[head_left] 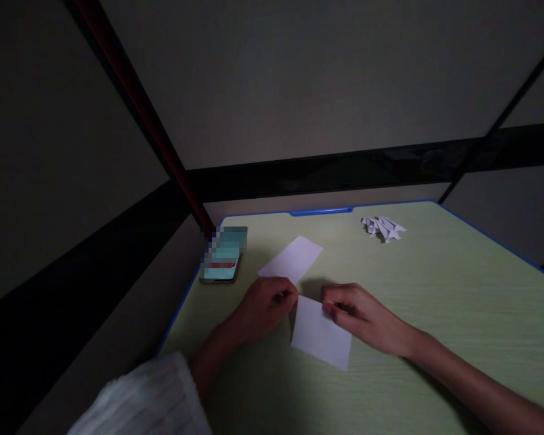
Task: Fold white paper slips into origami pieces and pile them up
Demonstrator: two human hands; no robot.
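Note:
Between my hands is a roughly square sheet of white paper (321,333), tilted a little over the tabletop. My left hand (267,305) pinches its upper left corner between thumb and forefinger. Along the upper right edge, my right hand (360,317) grips the same sheet with thumb and fingers closed. A second piece of white paper (294,258), longer and narrower, lies flat just beyond my left hand, which covers part of its near end.
The pale green table (444,290) has a blue rim. A phone (226,257) with a lit, partly blurred screen lies at the left edge. Toward the back right sits a pile of folded white paper pieces (383,229). A panelled wall (317,90) stands behind the table.

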